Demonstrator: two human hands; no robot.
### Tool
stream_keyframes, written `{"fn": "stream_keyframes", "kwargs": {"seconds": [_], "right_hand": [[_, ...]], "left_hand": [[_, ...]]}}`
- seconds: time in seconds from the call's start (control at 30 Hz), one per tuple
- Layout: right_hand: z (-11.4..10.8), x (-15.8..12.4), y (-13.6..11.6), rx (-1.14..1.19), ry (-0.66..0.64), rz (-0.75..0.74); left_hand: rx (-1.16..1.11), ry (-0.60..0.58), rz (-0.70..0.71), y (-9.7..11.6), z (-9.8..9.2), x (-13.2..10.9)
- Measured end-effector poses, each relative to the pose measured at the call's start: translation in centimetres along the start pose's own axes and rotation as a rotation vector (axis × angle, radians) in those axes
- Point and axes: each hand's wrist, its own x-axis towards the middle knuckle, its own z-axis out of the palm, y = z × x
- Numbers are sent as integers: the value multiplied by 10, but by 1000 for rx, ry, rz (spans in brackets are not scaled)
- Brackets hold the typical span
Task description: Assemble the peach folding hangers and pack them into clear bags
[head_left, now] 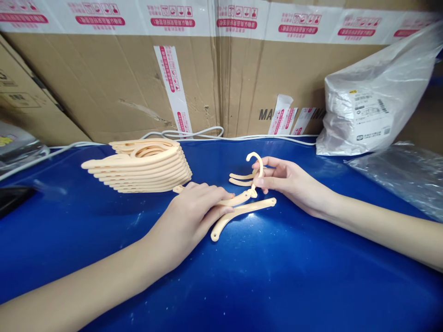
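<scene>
Cardboard boxes (121, 83) stand behind the blue tabletop (242, 286). Between my hands, above its middle, is a cream hook piece (260, 168), pinched by thumb and fingers in my right grip (290, 180). My left grip (194, 212) closes on a curved strip (238, 199), its holed end beside the hook's foot. I judge the step in hand to be fitting these two together; the next move calls for aligning the foot with that hole. A loose strip (244, 210) lies just below; whether my left thumb touches it, I cannot tell. Two thin prongs (238, 182) run behind my right fingers, their far ends hidden. My left hand covers the held strip's middle. Further left sits a stack of cream pieces (148, 173); at right, a plastic bag (356, 110), its label too small to read.
</scene>
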Motion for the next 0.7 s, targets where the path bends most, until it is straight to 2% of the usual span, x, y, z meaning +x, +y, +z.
{"fn": "stream_keyframes", "kwargs": {"seconds": [0.37, 0.7], "right_hand": [[2, -1, 1, -12, 27, -21], [7, -9, -4, -82, 32, -114]], "left_hand": [[50, -26, 28, 1, 0, 3], [131, -25, 58, 7, -1, 3]]}}
